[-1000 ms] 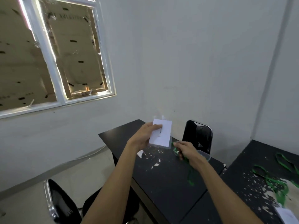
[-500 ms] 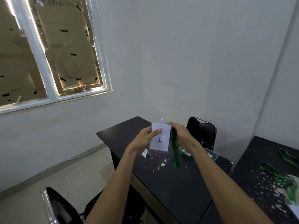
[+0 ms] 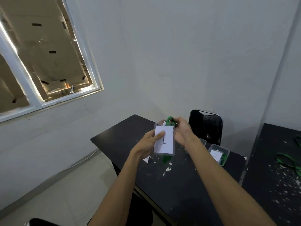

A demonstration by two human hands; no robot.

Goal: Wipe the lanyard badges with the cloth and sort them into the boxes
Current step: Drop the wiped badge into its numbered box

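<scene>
The badge (image 3: 164,141), a clear sleeve carrying a white card with a hand-drawn "1", is standing upright at the centre of the frame. Its green lanyard (image 3: 170,119) is looping over the top edge, and a tail is showing below the bottom edge. The badge is hanging in the air above the black table (image 3: 120,137), whose left edge is running diagonally toward the lower centre; white flecks are dotting the tabletop beneath. A clear box (image 3: 226,153) holding another card is sitting right of centre, just beside the right forearm. The left hand (image 3: 146,142) is gripping the badge's left edge, thumb lying across the card. The right hand (image 3: 181,131) is pinching the lanyard at the badge's top right corner.
</scene>
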